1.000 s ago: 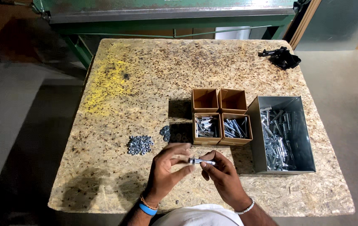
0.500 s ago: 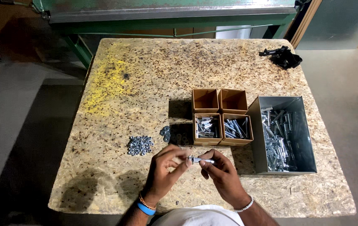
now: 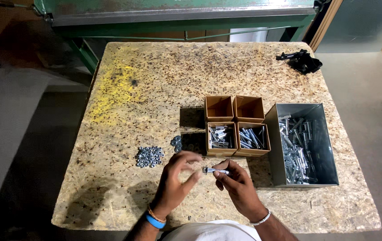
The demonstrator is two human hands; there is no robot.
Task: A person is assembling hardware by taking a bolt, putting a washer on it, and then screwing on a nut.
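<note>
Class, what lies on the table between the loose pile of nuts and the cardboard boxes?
Head view: a small cluster of washers lies between nut pile and boxes.

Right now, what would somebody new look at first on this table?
Probably the two hands at the near edge: the right hand holds a small bolt, and the left hand is at its tip. Next, the grey bin full of bolts on the right, beside four little brown boxes. A pile of nuts lies left.
</note>
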